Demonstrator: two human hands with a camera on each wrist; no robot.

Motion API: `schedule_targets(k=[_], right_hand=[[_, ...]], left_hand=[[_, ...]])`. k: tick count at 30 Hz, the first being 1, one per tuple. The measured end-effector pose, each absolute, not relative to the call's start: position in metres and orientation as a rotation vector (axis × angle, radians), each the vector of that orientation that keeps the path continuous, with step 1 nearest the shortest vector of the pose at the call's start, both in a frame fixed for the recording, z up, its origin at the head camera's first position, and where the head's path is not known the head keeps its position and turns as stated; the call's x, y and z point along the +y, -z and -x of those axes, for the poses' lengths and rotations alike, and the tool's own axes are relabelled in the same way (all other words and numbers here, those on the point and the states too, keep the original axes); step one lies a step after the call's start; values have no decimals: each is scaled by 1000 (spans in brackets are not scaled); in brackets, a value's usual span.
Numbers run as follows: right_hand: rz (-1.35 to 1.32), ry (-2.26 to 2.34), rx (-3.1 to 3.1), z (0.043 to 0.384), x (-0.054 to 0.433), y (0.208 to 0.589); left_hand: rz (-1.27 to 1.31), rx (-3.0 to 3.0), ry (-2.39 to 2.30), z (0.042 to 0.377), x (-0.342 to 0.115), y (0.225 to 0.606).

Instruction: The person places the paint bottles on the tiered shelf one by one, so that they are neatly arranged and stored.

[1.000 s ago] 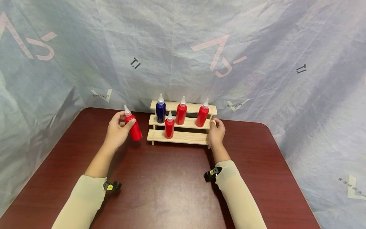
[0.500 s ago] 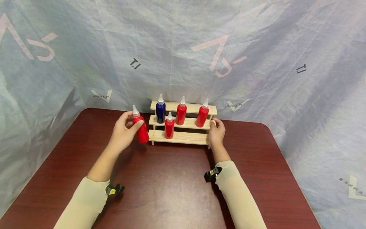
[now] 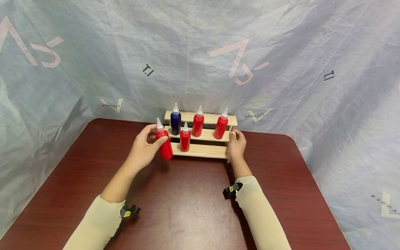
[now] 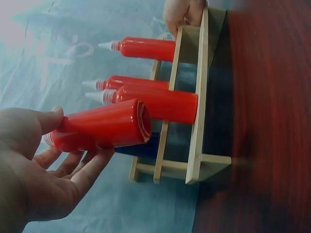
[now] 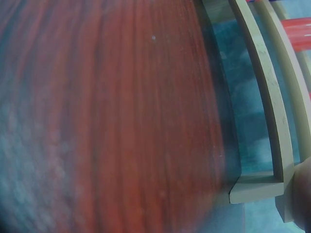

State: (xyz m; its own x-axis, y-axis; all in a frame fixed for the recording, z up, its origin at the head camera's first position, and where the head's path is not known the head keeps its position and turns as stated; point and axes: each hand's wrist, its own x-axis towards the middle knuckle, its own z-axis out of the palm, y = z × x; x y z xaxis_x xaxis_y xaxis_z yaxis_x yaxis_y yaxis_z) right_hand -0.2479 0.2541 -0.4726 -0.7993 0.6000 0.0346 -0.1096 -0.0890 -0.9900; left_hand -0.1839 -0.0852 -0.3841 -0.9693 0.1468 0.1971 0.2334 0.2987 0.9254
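My left hand point(image 3: 144, 147) grips a red squeeze bottle point(image 3: 165, 147) with a white pointed cap, thumb on one side and fingers on the other. The bottle is tilted and overlaps the left end of a three-step wooden rack point(image 3: 206, 150) in the head view; in the left wrist view its base point(image 4: 141, 121) faces the rack. My right hand point(image 3: 236, 144) holds the rack's right end at the middle step. On the middle step stand a blue bottle point(image 3: 175, 123) at left and two red bottles, one in the middle point(image 3: 198, 125) and one at right point(image 3: 221, 127). Another red bottle point(image 3: 185, 140) stands on the lowest step.
The rack stands at the back of a dark red wooden table point(image 3: 187, 201). Behind it hangs a grey printed cloth point(image 3: 187, 52), which also runs along both sides. Each wrist wears a small black camera, one at the left cuff point(image 3: 130, 211).
My left hand has moved right with the red bottle, from beside the rack to in front of its left end. The right hand and the rack have stayed in place.
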Motion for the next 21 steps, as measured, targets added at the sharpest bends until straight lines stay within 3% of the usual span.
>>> schedule_targets(k=[21], right_hand=[[529, -1948, -1720, 248, 255, 473]], left_hand=[[533, -2466, 1830, 173, -47, 383]])
